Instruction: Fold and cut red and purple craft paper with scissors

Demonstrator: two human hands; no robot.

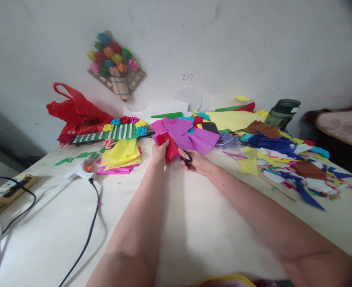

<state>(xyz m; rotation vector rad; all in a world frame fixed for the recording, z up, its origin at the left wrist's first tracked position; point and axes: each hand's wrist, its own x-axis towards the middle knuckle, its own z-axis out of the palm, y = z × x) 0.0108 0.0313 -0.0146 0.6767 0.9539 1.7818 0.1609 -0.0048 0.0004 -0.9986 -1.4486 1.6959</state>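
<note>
In the middle of the table, my left hand point(159, 153) grips a folded piece of red crepe paper point(171, 150). My right hand point(195, 162) has its fingers through the black handles of a pair of scissors point(187, 158), whose blades reach to the red paper's upper right edge. Whether the blades are parted is hard to make out. Just behind both hands spread large purple paper sheets point(194, 137). Left of my left hand lies a stack of yellow paper point(120, 155) over pink sheets.
Paper flowers edge a green and white woven panel point(116, 133) beside a red plastic bag point(77, 111). Coloured scraps point(301, 163) heap at the right, near a dark bottle point(283, 113). A phone point(210, 127) lies behind. Cables and a power strip point(10, 191) occupy the left.
</note>
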